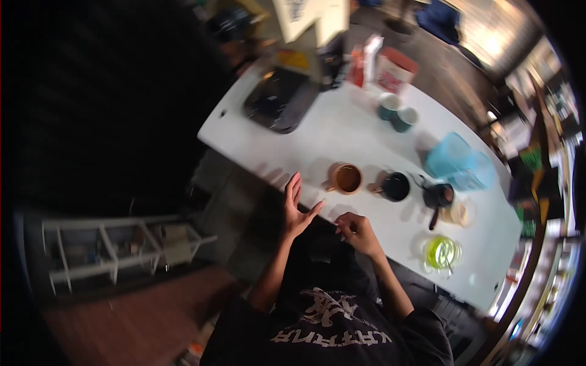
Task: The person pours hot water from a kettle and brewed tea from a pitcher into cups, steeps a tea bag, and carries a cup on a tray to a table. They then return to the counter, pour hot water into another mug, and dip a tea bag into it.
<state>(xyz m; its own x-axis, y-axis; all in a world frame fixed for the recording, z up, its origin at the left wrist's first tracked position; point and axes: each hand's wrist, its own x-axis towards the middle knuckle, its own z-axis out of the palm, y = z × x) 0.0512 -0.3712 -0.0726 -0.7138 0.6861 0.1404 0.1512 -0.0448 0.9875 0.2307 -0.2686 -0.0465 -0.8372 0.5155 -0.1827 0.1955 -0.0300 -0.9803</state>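
At the near edge of the white table, my left hand [297, 210] is raised with its fingers spread, holding nothing. My right hand [359, 233] is at the same edge, fingers curled in, and nothing shows in them. Just beyond both hands stands a brown mug [347, 179] with brown liquid inside, its handle pointing towards my left hand. Neither hand touches it. To its right is a dark mug [395, 186], upright; its contents are too dark to make out.
Right of the mugs stand a small dark long-handled pot [436, 196], a pale jar [456, 213], a light-blue pitcher [452, 155] and a green glass container [442, 251]. Two teal cups [395, 111], a red-and-white packet [395, 70] and a black flat appliance [281, 97] sit farther back.
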